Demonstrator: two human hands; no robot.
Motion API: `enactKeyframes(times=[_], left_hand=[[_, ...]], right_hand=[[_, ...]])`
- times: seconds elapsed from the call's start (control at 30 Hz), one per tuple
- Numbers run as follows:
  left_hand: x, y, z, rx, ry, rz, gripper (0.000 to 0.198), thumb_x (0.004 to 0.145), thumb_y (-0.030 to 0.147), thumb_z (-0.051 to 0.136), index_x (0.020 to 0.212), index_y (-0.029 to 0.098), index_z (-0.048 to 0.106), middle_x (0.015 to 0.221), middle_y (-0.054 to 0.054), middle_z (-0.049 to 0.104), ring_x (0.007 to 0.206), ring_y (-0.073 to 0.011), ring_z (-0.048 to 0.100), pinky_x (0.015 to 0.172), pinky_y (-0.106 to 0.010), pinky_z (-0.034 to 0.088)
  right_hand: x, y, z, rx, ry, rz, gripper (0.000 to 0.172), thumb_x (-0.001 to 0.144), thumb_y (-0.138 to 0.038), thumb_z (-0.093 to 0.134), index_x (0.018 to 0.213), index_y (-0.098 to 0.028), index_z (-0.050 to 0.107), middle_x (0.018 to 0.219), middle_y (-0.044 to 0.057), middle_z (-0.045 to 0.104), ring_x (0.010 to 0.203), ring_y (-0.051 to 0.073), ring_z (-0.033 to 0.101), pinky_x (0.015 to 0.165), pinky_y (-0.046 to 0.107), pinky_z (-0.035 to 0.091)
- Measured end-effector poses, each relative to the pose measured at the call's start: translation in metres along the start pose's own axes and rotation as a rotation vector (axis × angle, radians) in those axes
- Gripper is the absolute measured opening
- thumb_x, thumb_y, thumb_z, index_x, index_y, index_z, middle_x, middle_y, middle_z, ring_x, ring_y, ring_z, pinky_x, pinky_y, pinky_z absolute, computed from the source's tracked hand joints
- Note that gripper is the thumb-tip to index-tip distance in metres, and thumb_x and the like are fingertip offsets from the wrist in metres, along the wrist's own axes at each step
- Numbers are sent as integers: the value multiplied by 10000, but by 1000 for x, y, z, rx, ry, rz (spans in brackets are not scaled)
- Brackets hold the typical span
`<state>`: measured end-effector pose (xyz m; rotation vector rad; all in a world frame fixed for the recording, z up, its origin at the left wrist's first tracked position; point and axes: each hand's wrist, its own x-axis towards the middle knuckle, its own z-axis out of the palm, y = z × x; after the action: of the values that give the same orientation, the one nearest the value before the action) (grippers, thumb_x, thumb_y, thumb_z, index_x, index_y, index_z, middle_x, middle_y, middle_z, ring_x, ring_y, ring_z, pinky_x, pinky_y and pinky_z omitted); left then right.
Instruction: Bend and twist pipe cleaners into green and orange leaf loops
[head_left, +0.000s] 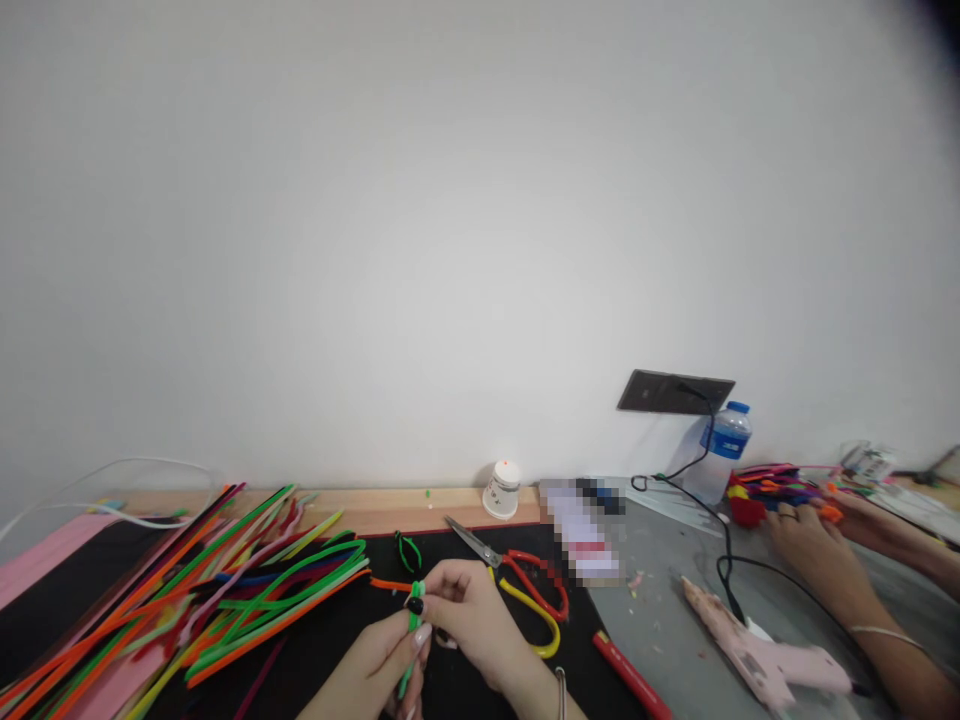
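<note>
Fuzzy green pipe cleaner (413,600), matt and bristly, pinched between the left hand (379,662) and right hand (469,612). Just right of it, scissors (517,590) with dull grey metal blades and glossy red-and-yellow plastic handles. Left of the scissors, a heap of chenille stems (225,590), all soft nap, on a matt black mat (67,600). Behind the scissors, a pale bare wood ledge (375,503) and a small white paper cup (501,490). Far right of the scissors, a smooth pink plastic glue gun (765,655) on a grey, faintly sheened sheet (660,590), and a clear plastic bottle (716,450).
</note>
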<state>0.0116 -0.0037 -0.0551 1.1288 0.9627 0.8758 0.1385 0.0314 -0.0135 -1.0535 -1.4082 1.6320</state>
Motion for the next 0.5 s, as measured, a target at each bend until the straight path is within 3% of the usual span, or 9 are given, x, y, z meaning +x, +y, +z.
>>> enactKeyframes(times=[0.5], left_hand=[[-3,2,1,155,29,-2,457,722,615,426,630,172,484,319,57,482,290,-108,482,323,-163,281]], right_hand=[[1,2,-1,-27,39,-17,288,567,-333,706,569,-137,495,425,-70,464,354,32,354,363,170,223]])
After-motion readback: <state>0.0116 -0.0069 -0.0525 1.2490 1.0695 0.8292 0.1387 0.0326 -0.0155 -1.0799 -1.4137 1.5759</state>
